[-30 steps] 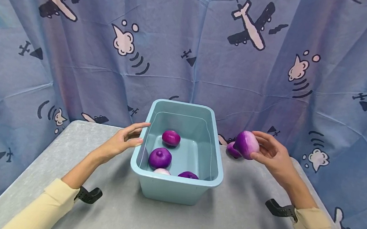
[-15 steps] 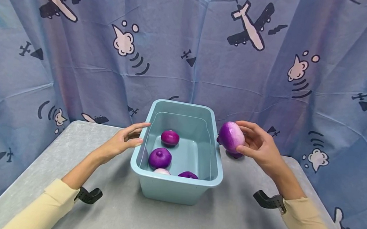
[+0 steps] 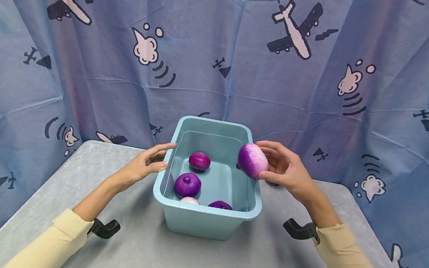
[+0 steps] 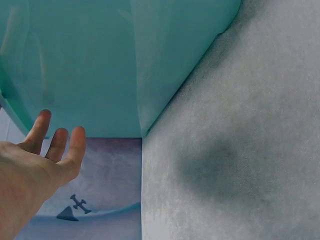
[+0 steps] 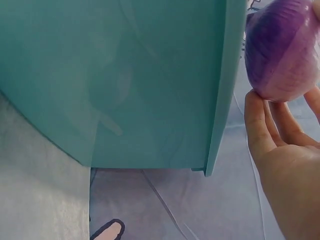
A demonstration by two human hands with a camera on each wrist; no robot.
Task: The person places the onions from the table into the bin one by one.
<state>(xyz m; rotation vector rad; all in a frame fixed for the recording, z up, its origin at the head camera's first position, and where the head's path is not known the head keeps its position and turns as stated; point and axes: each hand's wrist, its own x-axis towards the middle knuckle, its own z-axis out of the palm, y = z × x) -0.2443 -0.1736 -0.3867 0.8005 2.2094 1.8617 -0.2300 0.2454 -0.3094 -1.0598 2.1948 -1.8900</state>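
My right hand [image 3: 288, 169] pinches a purple-and-white onion [image 3: 253, 161] between thumb and fingers, above the right rim of a light blue plastic bin [image 3: 207, 210]. In the right wrist view that onion [image 5: 282, 52] sits at the fingertips, over the bin's edge. Inside the bin lie a magenta onion [image 3: 199, 161], a round purple onion [image 3: 188, 185], a pale one [image 3: 190, 200] and another purple onion [image 3: 220, 205], the last two partly hidden by the front wall. My left hand [image 3: 142, 165] is at the bin's left rim, fingers extended; whether they touch it is unclear.
The bin stands on a grey table [image 3: 141, 248]. A dark sliver of another onion [image 3: 273, 184] shows on the table behind my right hand, mostly hidden. A blue curtain [image 3: 189, 75] with printed airplanes hangs close behind and at both sides.
My right hand has carried the onion leftward, from beside the bin to over its right rim. The onion on the table behind is now mostly covered. My left hand has stayed put.
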